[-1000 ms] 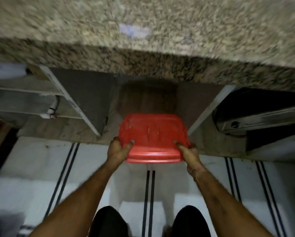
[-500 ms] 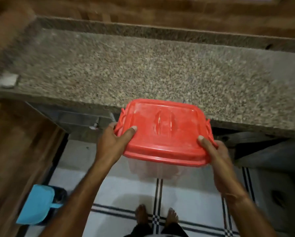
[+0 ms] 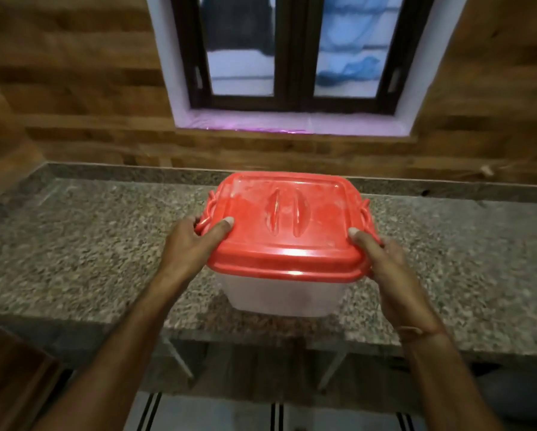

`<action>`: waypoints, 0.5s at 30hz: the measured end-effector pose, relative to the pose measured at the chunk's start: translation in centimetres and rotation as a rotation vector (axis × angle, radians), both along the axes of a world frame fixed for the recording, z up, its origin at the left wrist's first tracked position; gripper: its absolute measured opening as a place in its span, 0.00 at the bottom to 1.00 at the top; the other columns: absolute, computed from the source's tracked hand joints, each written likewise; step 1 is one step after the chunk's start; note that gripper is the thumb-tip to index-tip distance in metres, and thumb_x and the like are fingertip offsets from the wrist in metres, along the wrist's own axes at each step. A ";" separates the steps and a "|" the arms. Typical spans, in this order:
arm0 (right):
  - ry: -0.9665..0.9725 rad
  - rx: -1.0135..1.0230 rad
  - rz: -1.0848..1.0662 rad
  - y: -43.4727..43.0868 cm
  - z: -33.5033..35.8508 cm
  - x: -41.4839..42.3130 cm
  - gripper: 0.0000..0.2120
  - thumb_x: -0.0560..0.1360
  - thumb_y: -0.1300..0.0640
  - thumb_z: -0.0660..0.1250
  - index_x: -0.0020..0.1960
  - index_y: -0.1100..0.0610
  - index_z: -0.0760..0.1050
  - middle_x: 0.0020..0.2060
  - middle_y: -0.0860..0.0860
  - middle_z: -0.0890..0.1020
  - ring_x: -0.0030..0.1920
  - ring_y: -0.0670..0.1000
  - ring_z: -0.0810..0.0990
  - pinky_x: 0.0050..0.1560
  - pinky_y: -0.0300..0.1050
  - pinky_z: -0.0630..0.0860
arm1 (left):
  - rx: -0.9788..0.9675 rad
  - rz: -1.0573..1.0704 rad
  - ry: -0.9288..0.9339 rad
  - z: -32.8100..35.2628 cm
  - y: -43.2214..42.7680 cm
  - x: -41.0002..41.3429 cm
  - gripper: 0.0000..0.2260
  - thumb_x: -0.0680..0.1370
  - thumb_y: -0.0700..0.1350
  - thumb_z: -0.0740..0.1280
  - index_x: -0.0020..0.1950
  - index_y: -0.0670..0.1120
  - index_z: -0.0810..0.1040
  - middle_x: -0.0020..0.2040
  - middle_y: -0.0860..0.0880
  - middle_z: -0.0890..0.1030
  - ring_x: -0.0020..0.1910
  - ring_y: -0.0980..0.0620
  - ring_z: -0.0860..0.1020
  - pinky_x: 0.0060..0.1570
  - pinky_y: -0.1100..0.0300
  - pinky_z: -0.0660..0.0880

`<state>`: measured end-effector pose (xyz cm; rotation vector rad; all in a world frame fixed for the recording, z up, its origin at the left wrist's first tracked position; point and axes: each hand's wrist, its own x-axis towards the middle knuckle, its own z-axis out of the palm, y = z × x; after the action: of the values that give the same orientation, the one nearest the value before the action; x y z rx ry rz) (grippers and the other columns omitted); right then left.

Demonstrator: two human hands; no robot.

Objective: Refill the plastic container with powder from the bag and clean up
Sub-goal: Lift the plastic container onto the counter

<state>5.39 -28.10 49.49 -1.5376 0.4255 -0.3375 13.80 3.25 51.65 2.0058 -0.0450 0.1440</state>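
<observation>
A clear plastic container (image 3: 284,298) with a red lid (image 3: 287,219) closed on top is low over the near middle of the speckled stone desk (image 3: 90,237); whether its base touches the surface is unclear. The left grip (image 3: 195,244) holds the lid's left edge, thumb on top, and the right grip (image 3: 385,265) clasps the right edge likewise. A dark-framed window (image 3: 292,51) is set in the far wooden wall.

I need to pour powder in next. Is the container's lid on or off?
On. The red lid sits flat over the clear plastic container, covering its rim. Whether its side clips are latched: cannot tell.
</observation>
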 end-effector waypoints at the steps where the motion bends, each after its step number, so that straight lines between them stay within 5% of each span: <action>1: 0.010 -0.002 0.007 -1.0 -0.7 2.1 0.36 0.64 0.33 0.78 0.59 0.59 0.80 0.51 0.55 0.86 0.48 0.52 0.85 0.49 0.50 0.80 | 0.009 0.003 0.001 -0.8 -1.0 1.9 0.30 0.68 0.70 0.70 0.57 0.47 0.83 0.45 0.53 0.85 0.41 0.55 0.83 0.38 0.60 0.76; 5: 0.023 -0.012 0.035 -3.4 -3.5 8.5 0.30 0.63 0.37 0.78 0.53 0.59 0.81 0.44 0.51 0.85 0.43 0.48 0.83 0.44 0.46 0.76 | 0.001 0.024 0.079 -3.9 -3.7 7.7 0.31 0.66 0.70 0.71 0.59 0.48 0.82 0.49 0.52 0.86 0.47 0.52 0.84 0.47 0.53 0.81; 9: 0.082 0.010 0.120 -4.2 -5.4 12.4 0.28 0.66 0.37 0.75 0.56 0.57 0.81 0.50 0.53 0.88 0.50 0.54 0.87 0.49 0.50 0.82 | -0.026 0.042 0.160 -5.8 -4.3 10.8 0.34 0.69 0.70 0.71 0.66 0.49 0.77 0.56 0.50 0.84 0.52 0.50 0.84 0.55 0.47 0.82; 11: 0.104 0.000 0.138 -4.4 -5.7 13.8 0.27 0.72 0.34 0.72 0.58 0.55 0.81 0.52 0.53 0.88 0.53 0.55 0.87 0.52 0.53 0.84 | -0.017 0.078 0.170 -6.0 -4.2 12.1 0.30 0.72 0.72 0.66 0.60 0.49 0.80 0.52 0.51 0.84 0.50 0.50 0.83 0.52 0.49 0.82; 15: 0.187 -0.283 0.037 -4.4 -5.1 17.1 0.31 0.74 0.24 0.58 0.44 0.53 0.77 0.40 0.50 0.84 0.39 0.52 0.82 0.42 0.49 0.78 | -0.026 0.071 0.246 -5.6 -3.7 15.6 0.40 0.72 0.78 0.55 0.42 0.40 0.80 0.36 0.45 0.82 0.35 0.48 0.80 0.39 0.54 0.75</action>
<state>22.44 -32.49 44.39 -1.8604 0.5114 -0.2326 29.42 -0.48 46.02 1.9866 0.1836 -0.0573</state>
